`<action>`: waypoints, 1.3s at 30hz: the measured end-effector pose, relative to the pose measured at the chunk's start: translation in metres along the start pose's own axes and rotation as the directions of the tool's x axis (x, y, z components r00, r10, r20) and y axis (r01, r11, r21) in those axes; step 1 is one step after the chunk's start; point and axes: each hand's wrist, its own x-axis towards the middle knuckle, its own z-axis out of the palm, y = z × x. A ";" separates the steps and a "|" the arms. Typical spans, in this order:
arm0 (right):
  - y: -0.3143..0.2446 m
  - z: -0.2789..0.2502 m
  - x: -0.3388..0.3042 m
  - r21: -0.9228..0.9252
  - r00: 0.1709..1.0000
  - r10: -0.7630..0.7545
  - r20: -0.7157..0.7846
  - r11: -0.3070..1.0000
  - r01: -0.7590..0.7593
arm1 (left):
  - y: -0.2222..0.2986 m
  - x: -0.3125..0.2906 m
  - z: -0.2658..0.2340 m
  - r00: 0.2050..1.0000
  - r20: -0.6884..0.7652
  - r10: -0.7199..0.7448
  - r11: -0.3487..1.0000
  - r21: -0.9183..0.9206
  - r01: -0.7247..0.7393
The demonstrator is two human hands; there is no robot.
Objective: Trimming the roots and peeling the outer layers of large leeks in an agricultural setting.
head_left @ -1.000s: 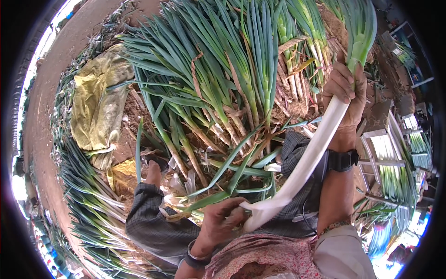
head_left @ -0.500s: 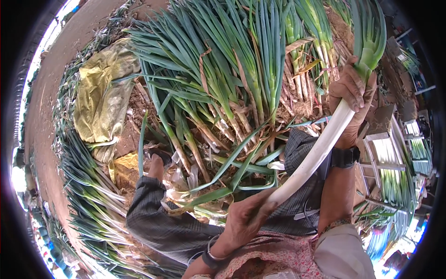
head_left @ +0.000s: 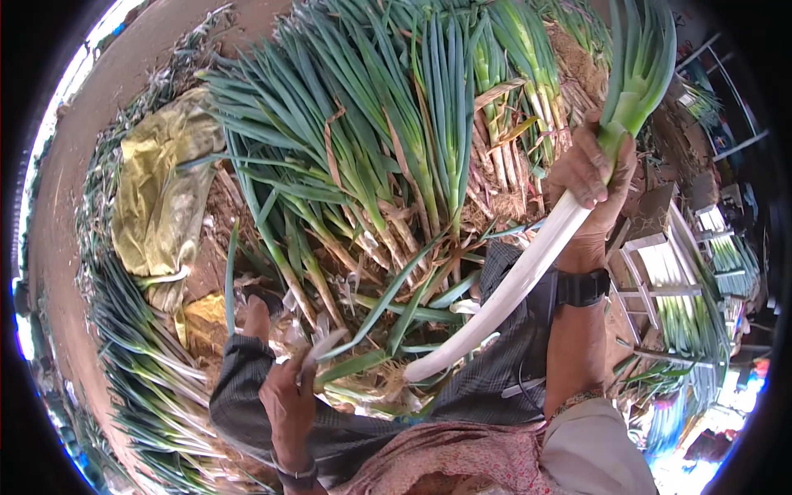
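Observation:
My right hand [head_left: 592, 194] grips a long leek [head_left: 520, 280] where its white stalk turns green, holding it raised with the fanned leaves up and the white root end pointing down-left. My left hand [head_left: 289, 396] is low on the left, fingers pinched on a thin pale strip of peeled leek skin [head_left: 323, 346], apart from the stalk's end. A big heap of unpeeled leeks [head_left: 388, 165] with dirty bases lies just beyond both hands. A black watch [head_left: 583, 287] sits on my right wrist.
A yellow-green sack [head_left: 157, 198] lies on the dirt at left. Discarded green leaves [head_left: 132, 346] trail along the lower left. Grey-trousered knees [head_left: 495, 388] are below the hands. White crates of cleaned leeks [head_left: 672, 289] stand at right.
My left hand has let go of the white root end and pulled away to the left with a strip of skin. My right hand has lifted the leek slightly higher.

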 end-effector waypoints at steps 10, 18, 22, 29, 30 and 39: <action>0.043 0.028 -0.006 -0.173 0.997 0.019 -0.080 0.984 -0.033 | 0.040 -0.013 0.087 0.948 0.022 0.317 0.884 -0.370 -0.287; 0.061 0.024 -0.012 -0.472 0.981 0.020 -0.193 0.875 -0.110 | 0.082 0.028 0.059 0.925 0.092 0.368 0.779 -0.574 -0.253; 0.069 0.024 -0.016 -0.464 0.988 0.047 -0.145 0.879 -0.110 | 0.143 0.066 0.038 0.897 0.104 0.430 0.526 -0.836 -0.155; 0.074 0.025 -0.029 -0.499 0.887 0.105 -0.450 0.794 -0.347 | 0.178 0.104 0.036 0.878 0.075 0.472 0.208 -0.978 -0.028; 0.074 0.029 -0.029 -0.514 0.861 0.063 -0.505 0.779 -0.359 | 0.182 0.104 0.038 0.897 0.140 0.419 0.092 -0.990 0.111; 0.031 0.017 -0.016 -0.521 0.961 -0.034 -0.274 0.845 -0.119 | 0.090 0.134 0.001 0.972 -0.198 -0.124 0.159 -0.971 -0.178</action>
